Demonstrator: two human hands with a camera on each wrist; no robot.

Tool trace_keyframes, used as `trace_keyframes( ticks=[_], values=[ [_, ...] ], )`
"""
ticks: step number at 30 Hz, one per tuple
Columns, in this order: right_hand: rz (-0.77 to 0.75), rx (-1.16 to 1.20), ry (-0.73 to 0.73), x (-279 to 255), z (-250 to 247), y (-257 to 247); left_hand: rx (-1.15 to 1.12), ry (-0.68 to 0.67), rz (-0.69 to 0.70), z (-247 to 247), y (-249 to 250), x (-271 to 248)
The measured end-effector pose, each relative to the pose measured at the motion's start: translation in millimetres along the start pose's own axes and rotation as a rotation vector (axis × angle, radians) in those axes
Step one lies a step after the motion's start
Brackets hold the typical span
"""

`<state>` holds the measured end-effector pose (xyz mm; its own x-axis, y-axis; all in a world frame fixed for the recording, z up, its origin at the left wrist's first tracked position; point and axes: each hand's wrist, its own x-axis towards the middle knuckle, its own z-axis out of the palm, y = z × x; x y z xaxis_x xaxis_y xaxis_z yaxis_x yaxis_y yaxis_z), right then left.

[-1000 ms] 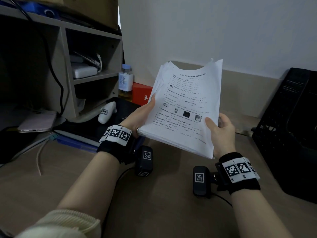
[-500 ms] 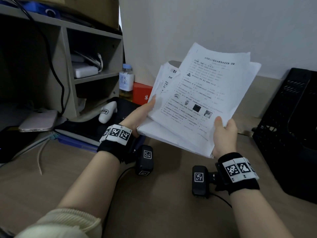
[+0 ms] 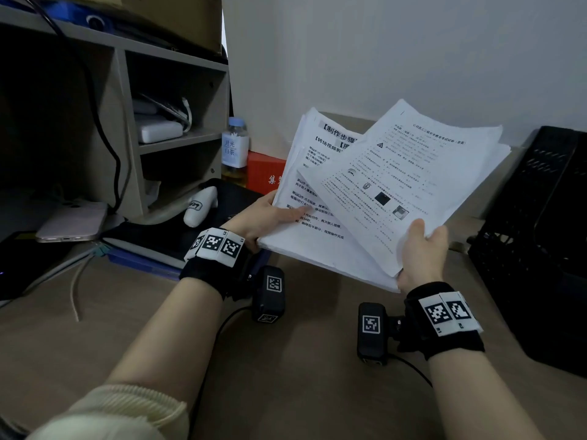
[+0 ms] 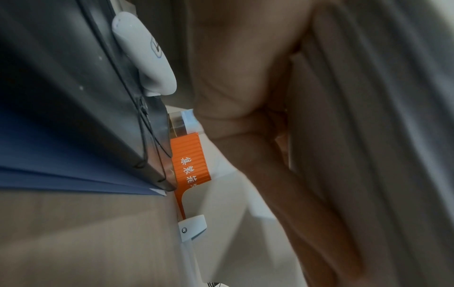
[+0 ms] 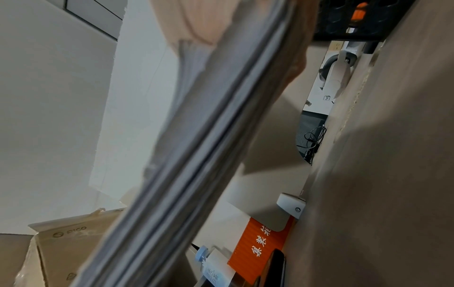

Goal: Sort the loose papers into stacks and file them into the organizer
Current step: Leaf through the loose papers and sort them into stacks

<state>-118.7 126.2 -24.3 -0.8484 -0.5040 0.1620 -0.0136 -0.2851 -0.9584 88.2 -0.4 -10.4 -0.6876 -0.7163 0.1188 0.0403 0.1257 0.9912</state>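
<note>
Above the desk I hold a thick stack of printed white papers, split into two fans. My left hand (image 3: 270,214) grips the lower bundle (image 3: 314,223) at its left edge, thumb on top of the page with bold headings. My right hand (image 3: 422,249) pinches the upper bundle (image 3: 409,173), a test sheet with small pictures, at its near corner and has it swung to the right. The right wrist view shows the sheet edges (image 5: 196,155) close up between thumb and fingers. The black mesh organizer (image 3: 536,236) stands at the right of the desk.
A wooden shelf unit (image 3: 127,122) with a white adapter stands at the left. Near it lie a phone (image 3: 73,223), a white device (image 3: 200,204) on a black laptop, a bottle (image 3: 235,150) and an orange box (image 3: 266,173). A white cable (image 3: 74,290) trails over the desk.
My right hand has slid the top bundle off to the right and turned it clockwise, uncovering the heading page below. The left hand has stayed in place on the lower bundle.
</note>
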Motion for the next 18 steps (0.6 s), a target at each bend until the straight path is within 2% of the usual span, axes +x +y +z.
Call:
trace_keyframes(
  ticks=[6, 12, 15, 18],
  values=[
    [-0.005, 0.031, 0.021, -0.2, 0.4, 1.5, -0.125, -0.071, -0.026, 3.8, 3.9, 0.3],
    [-0.09, -0.007, 0.066, -1.4, 3.3, 1.0, 0.046, -0.07, -0.017, -0.5, 6.1, -0.4],
    [-0.057, -0.008, 0.059, -0.5, 3.1, 1.5, 0.068, -0.021, -0.008, -2.9, 5.1, 0.1],
    [0.044, 0.017, 0.028, 0.8, 2.5, 0.0, 0.047, 0.007, 0.0, -4.7, 6.6, 1.7]
  ],
)
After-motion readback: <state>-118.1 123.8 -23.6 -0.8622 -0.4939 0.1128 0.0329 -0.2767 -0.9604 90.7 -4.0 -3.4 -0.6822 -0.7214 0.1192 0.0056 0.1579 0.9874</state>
